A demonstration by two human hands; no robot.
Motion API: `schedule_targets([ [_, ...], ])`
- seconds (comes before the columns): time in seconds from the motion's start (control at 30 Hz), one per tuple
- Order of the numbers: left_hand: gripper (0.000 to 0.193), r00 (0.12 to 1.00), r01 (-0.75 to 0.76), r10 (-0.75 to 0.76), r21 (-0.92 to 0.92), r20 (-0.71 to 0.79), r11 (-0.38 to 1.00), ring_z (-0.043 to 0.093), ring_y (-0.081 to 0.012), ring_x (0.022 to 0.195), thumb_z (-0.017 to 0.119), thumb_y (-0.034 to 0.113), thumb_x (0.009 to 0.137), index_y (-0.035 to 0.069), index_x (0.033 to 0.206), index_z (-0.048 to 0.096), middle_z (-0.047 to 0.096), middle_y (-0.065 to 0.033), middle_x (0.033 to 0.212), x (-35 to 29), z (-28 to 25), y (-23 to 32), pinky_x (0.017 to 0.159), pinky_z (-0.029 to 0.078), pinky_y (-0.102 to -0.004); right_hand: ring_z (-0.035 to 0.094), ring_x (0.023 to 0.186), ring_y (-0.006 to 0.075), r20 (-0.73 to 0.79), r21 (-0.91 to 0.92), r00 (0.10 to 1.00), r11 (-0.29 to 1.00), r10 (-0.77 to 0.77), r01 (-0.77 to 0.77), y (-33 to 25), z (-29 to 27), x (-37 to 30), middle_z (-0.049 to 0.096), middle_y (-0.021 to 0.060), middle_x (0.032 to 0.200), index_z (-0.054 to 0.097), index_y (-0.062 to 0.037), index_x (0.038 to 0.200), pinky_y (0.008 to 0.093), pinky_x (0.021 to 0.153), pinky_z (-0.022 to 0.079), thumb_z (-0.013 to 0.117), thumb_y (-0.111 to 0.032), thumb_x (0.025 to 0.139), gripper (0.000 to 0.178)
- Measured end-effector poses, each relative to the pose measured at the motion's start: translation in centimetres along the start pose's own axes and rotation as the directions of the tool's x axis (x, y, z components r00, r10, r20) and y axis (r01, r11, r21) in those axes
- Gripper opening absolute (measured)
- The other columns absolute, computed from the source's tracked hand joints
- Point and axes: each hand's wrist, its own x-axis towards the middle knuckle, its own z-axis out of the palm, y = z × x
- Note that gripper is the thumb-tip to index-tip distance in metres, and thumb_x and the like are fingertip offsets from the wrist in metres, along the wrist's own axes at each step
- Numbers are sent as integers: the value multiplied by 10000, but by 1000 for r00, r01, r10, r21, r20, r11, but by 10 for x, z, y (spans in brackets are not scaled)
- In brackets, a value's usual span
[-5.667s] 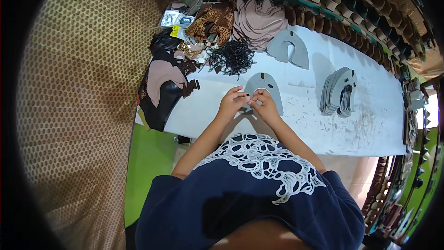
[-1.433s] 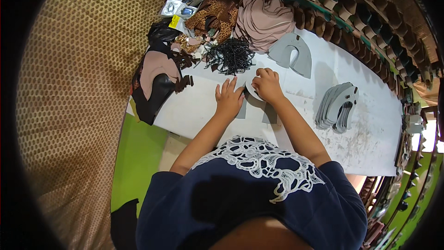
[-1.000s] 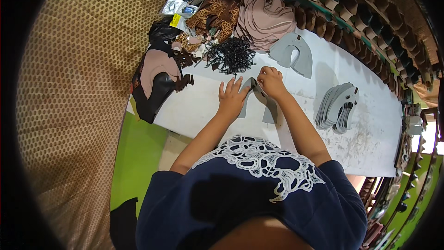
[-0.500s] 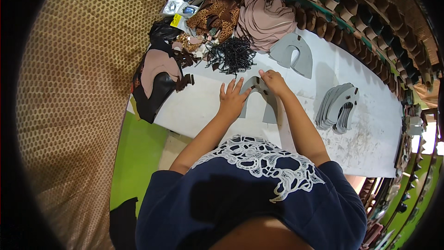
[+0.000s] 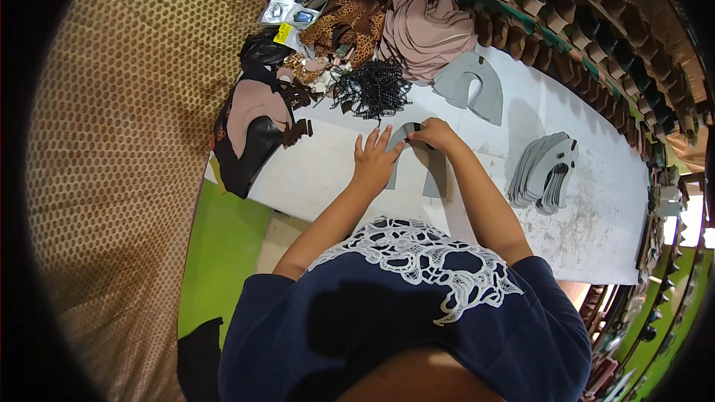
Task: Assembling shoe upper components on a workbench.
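A grey horseshoe-shaped shoe-upper piece lies on the white table in front of me, with small dark patches near its curved top. My left hand rests on its left side, fingers spread. At the curved top, my right hand has its fingertips drawn together against the piece beside a dark patch; anything small between them is hidden. Just beyond my hands lies a tangled pile of black beaded strips. To the right sits a stack of similar grey pieces, and more grey pieces lie farther back.
Dusty-pink cut pieces and leopard-print material are heaped at the back of the white table. A black bag with a pink piece on it stands at the left edge. Shoe racks line the far side; a patterned curtain hangs left.
My right hand has moved slightly down and left, from the beaded strips' near edge onto the curved top of the grey piece. My left hand stays where it was.
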Motion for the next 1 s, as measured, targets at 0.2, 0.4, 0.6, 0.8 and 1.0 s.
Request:
schedule_targets([
  [0.2, 445, 999, 1, -1, -7, 38, 1000, 332, -301, 1268, 559, 148, 824, 287, 1246, 533, 363, -92, 1393, 0, -2, -2, 1029, 198, -571, 575, 557, 218, 116, 179, 987, 975, 113, -133, -3, -4, 2, 605, 127, 623, 645, 33, 709, 338, 561, 454, 687, -449, 725, 484],
  [0.4, 461, 999, 1, -1, 16, 38, 1000, 339, -304, 1261, 548, 159, 832, 303, 1268, 508, 366, -98, 1386, -2, 0, -3, 1026, 209, -572, 640, 791, 236, -92, 10, 977, 981, 195, -194, -12, -15, -12, 684, 62, 788, 725, -122, 851, 377, 710, 469, 687, -496, 708, 402],
  [0.6, 490, 998, -8, 6, 27, 57, 1000, 338, -306, 1260, 559, 151, 822, 311, 1281, 493, 350, -98, 1398, 0, -1, -2, 1029, 204, -570, 568, 1000, 281, -120, -74, 978, 980, 173, -182, -2, -15, -12, 680, 47, 911, 724, -184, 928, 431, 794, 415, 711, -465, 686, 371],
  [0.8, 525, 998, -13, 11, 30, 64, 999, 345, -305, 1258, 560, 125, 808, 313, 1292, 481, 353, -101, 1400, 1, -3, -3, 1029, 206, -566, 564, 972, 282, -259, -97, 959, 985, 115, -145, -4, -4, -19, 639, 45, 946, 718, -148, 898, 443, 777, 424, 716, -397, 699, 319],
  [1.0, 438, 998, 57, -56, 23, -40, 998, 380, -284, 1240, 561, 179, 816, 275, 1241, 524, 409, -86, 1369, -4, 10, -6, 1027, 231, -542, 561, 964, 278, -415, -91, 909, 993, 28, -72, -10, 4, -31, 601, 58, 983, 690, -126, 874, 423, 776, 442, 723, -310, 697, 257],
])
